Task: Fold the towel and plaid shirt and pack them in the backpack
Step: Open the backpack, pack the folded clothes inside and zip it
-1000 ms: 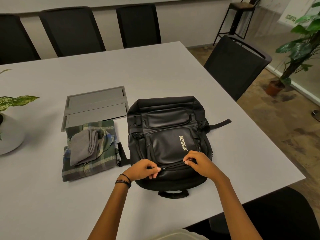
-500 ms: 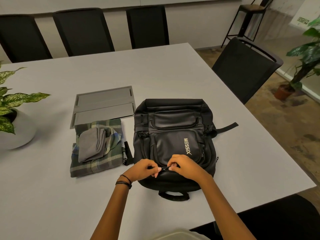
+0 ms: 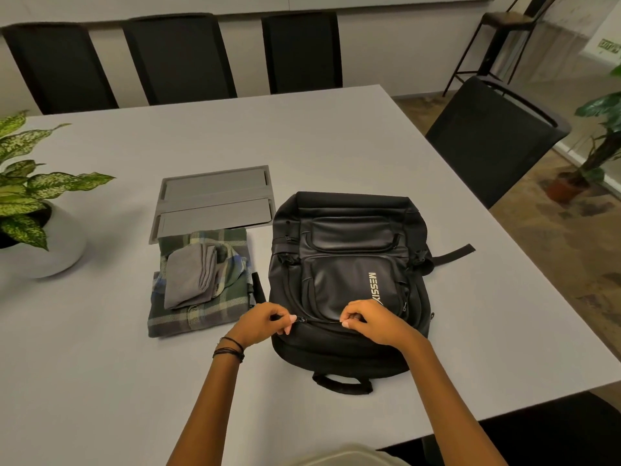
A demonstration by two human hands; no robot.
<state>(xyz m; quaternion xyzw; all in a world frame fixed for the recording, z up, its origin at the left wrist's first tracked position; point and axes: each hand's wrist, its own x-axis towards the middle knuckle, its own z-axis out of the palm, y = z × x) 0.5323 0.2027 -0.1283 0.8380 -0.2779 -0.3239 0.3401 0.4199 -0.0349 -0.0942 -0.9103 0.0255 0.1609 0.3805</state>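
The fingers [image 3: 286, 319] of the left hand [image 3: 262, 322] are curled in a pinch at the left end of a zipper [image 3: 319, 320] that runs across the lower front of the backpack [image 3: 349, 264]; the fingers [image 3: 350, 322] of the right hand [image 3: 373, 321] are likewise curled and pinch the same zipper line a little further right; which of the two holds the slider cannot be told. Dark bands [image 3: 230, 348] circle the left wrist.

The backpack is black and lies flat on the grey desk [image 3: 336, 136], front face up, with its carry handle [image 3: 342, 385] towards the person and a strap [image 3: 453, 253] trailing out to the right; pale lettering runs along its front pocket.

Just left of the backpack lies the plaid shirt [image 3: 208, 314], folded into a green and blue rectangle; the grey towel [image 3: 190, 279] lies folded on top of it; both are outside the backpack, and neither hand touches them.

Beyond the shirt a grey panel [image 3: 215, 200] sits in the desk surface, its near edge partly covered by the shirt; at the far left stands a potted plant [image 3: 23, 196] with speckled leaves in a white pot; black chairs [image 3: 178, 58] line the far side of the desk, and another [image 3: 490, 136] stands at the right.
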